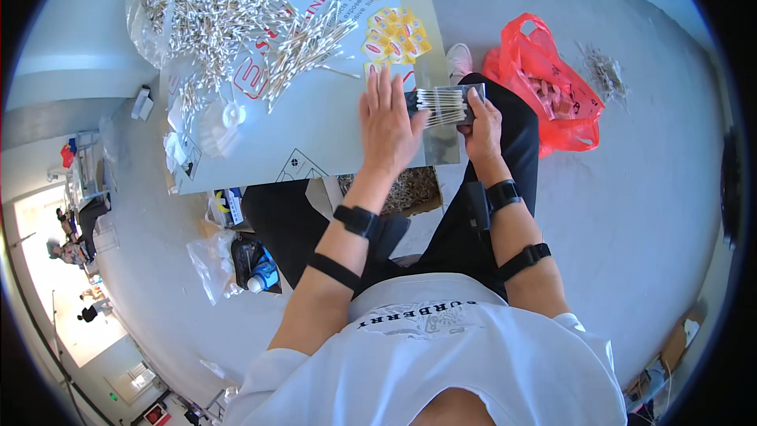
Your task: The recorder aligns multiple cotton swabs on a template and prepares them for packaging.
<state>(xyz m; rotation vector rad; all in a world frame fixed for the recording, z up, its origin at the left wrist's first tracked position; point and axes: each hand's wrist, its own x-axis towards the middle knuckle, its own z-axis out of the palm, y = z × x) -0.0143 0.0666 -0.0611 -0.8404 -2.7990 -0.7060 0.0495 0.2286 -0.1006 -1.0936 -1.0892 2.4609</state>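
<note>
The right hand [484,131] holds aligned cotton swabs [442,106].

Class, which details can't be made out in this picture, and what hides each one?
All in the head view:
- Right hand: its fingers are mostly hidden by the dark holder it grips.
- Left hand: its palm is hidden by its own back.
- Cardboard box: partly covered by the tabletop.
- Pile of swabs: cut off by the upper edge.
- Distant people: too small for detail.
</note>
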